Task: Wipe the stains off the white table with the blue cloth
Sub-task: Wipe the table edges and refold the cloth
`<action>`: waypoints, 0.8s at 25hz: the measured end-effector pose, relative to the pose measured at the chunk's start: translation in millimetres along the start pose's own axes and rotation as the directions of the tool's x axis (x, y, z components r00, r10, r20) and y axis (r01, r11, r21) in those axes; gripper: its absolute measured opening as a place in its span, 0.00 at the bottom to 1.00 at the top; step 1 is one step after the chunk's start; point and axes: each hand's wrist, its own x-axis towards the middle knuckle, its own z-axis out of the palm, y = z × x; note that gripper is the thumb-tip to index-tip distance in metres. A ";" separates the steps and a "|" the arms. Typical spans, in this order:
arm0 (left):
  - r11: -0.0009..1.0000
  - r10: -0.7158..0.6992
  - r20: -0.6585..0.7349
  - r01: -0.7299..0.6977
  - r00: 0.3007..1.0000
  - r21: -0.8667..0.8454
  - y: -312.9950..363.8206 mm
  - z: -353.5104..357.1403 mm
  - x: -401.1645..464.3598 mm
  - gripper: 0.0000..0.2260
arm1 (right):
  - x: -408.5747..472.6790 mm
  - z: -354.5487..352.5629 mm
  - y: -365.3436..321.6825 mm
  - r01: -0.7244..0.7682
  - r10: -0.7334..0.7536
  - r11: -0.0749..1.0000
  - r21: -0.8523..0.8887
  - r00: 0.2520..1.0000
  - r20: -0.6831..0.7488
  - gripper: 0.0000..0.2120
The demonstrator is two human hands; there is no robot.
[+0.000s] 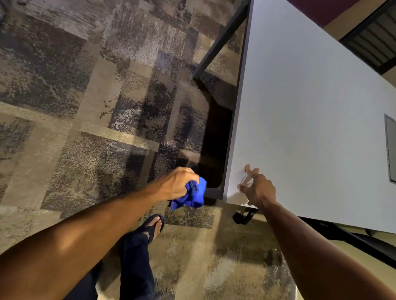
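The white table (310, 110) fills the right side of the view, seen at a tilt. My left hand (176, 183) is off the table over the carpet, just left of the near corner, and grips the bunched blue cloth (193, 193). My right hand (257, 188) is over the table's near corner with fingers spread and relaxed, holding nothing; whether it touches the surface is unclear. No stains stand out on the tabletop from here.
A grey rectangular cable hatch (393, 150) is set into the tabletop at the right. Dark table legs (222, 37) and a caster (244, 216) stand on patterned carpet (79, 96). My sandalled foot (154, 227) is below the cloth.
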 end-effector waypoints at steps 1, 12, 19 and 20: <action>0.999 -0.038 -0.035 0.038 0.999 0.025 1.1 -8.4 3.0 0.15 | 0.0 0.4 -0.5 0.007 -0.007 1.000 -0.015 1.000 0.000 0.32; 0.960 -0.280 -0.105 0.275 0.954 -0.057 17.8 -2.9 52.7 0.22 | 2.7 -0.6 1.9 0.031 -0.031 0.994 -0.102 1.000 0.002 0.31; 0.924 -0.383 -0.316 0.357 0.868 -0.136 42.8 -13.5 96.0 0.14 | 6.2 -4.8 4.2 0.035 -0.033 0.988 -0.150 0.999 0.013 0.34; 0.918 -0.397 -0.357 0.364 0.845 -0.159 46.5 -14.5 100.8 0.20 | 6.5 -4.6 4.6 0.030 -0.029 0.988 -0.153 1.000 0.012 0.34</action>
